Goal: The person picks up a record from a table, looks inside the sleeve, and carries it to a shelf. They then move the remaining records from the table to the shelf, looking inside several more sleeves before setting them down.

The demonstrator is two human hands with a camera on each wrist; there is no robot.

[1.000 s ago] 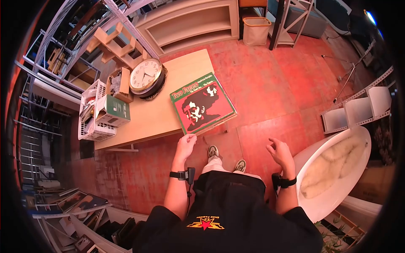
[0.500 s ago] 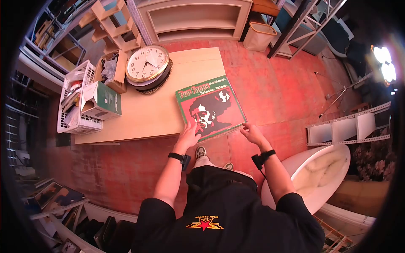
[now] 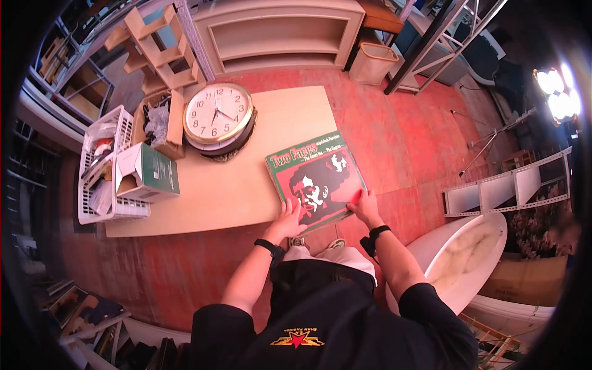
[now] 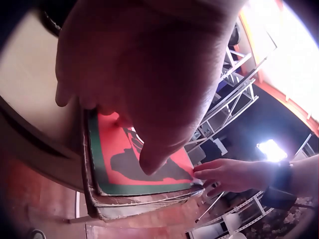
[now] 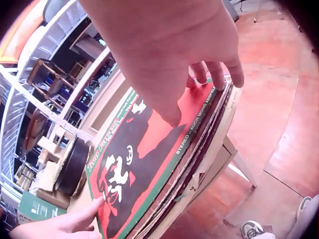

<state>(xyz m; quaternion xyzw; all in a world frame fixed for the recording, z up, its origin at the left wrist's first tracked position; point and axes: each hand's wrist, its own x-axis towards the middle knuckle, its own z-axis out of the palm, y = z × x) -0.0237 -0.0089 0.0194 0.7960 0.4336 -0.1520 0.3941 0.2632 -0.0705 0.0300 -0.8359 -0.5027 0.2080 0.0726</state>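
Note:
A stack of square record sleeves (image 3: 324, 176) lies at the table's near right corner; the top cover is green-bordered, red and black, lettered "Two Faces". My left hand (image 3: 285, 224) holds the stack's left edge, fingers along the side and thumb over the cover. At the right edge, my right hand (image 3: 367, 208) grips with its thumb on the cover and fingertips bent over the side. The right wrist view shows the worn, layered edges of several sleeves below the top cover (image 5: 132, 174). In the left wrist view, the left hand (image 4: 134, 74) hides much of the cover.
On the wooden table (image 3: 209, 197) stand a round clock (image 3: 217, 114), an open cardboard box (image 3: 163, 126), a green and white box (image 3: 154, 172) and a white plastic basket (image 3: 114, 169). A white oval basin-like piece (image 3: 456, 262) stands near my right arm.
Both hands have come from in front of the stack onto its two sides, thumbs over the cover. The head view has shifted and I stand closer to the table.

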